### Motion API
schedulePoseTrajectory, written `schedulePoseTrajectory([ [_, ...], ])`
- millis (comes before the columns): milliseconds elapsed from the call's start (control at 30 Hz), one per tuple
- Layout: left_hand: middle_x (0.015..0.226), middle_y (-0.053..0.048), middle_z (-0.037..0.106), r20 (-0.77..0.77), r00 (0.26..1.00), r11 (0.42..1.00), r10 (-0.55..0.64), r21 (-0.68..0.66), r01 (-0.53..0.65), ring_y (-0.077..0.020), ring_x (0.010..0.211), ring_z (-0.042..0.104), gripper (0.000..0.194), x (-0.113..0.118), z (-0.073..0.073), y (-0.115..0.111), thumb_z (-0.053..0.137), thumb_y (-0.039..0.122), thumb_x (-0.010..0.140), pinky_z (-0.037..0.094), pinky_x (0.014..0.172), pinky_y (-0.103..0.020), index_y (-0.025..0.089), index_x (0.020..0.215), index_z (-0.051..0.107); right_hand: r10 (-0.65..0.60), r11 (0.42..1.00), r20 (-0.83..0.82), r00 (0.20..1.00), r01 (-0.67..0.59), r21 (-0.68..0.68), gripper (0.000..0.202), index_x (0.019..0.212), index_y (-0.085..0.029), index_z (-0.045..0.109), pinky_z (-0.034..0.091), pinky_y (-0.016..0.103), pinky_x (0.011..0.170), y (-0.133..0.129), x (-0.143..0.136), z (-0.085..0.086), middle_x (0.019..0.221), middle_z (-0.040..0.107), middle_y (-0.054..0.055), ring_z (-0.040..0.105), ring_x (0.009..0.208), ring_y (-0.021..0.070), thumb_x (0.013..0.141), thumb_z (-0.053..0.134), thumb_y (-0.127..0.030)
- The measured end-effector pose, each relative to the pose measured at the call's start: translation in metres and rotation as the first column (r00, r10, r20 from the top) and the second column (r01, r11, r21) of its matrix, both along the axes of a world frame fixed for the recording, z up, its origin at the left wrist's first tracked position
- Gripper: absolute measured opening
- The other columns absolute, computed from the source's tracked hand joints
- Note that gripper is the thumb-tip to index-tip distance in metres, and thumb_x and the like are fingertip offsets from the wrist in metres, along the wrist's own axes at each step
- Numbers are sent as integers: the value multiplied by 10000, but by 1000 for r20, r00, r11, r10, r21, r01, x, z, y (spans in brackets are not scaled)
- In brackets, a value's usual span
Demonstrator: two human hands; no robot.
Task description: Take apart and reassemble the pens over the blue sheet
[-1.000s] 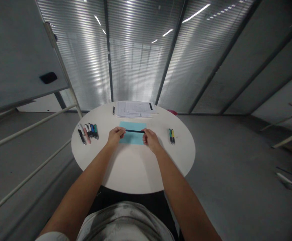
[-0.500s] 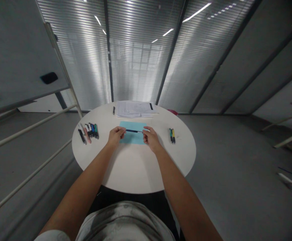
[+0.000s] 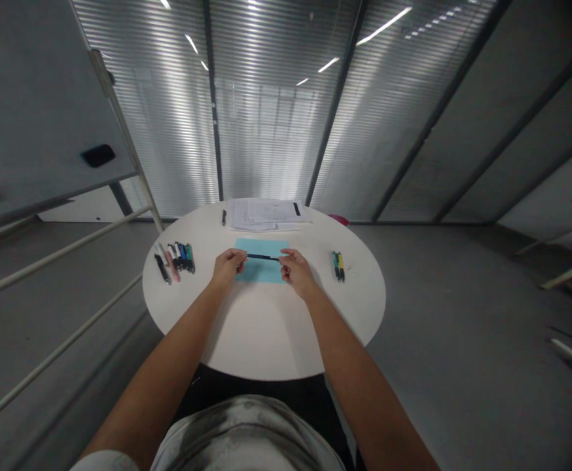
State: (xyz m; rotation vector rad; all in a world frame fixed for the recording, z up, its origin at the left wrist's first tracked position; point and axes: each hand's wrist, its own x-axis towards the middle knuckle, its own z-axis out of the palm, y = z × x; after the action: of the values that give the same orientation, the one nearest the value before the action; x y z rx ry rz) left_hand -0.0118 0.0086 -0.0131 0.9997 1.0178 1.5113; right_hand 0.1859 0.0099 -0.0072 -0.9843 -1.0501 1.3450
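A slim dark pen [image 3: 262, 257] spans the gap between my two hands, lying almost level above a light blue sheet [image 3: 261, 276]. The fingertips of my left hand [image 3: 228, 267] pinch its left end. At the other end, my right hand [image 3: 294, 269] is closed on the tip with thumb and fingers. Exactly what the right fingertips cover is too small to make out. Both hands overlap the sides of the blue sheet.
On the left of the round white table [image 3: 261, 347] lies a group of several pens [image 3: 180, 256]. Green and yellow pens [image 3: 338, 266] lie on the right. Stacked papers [image 3: 266, 214] and a single dark pen [image 3: 224, 218] are at the back. A whiteboard [image 3: 45, 98] stands left.
The pale stretch beside my right fingers no longer shows; the pen now looks dark nearly up to them. Both hands have stayed almost in place, and the view has shifted slightly.
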Motion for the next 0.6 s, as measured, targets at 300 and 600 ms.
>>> schedulePoseTrajectory([
  [300,624,3,569,0,1000,1000,16,-25,-16,-79,482,460,261,0,4,-4,733,357,588,348,479,-229,158,676,588,86,991,-10,996,-87,-101,364,932,-189,559,259,190,306,-3,0,0,748,661,39,496,382,84,767,582,-512],
  [600,639,0,572,26,1000,999,9,-39,-8,-77,477,470,273,-1,2,-2,738,357,589,353,469,-226,155,706,596,10,998,-25,1000,-11,-58,373,960,-224,543,287,178,345,0,3,1,615,594,-52,461,383,69,649,683,-374],
])
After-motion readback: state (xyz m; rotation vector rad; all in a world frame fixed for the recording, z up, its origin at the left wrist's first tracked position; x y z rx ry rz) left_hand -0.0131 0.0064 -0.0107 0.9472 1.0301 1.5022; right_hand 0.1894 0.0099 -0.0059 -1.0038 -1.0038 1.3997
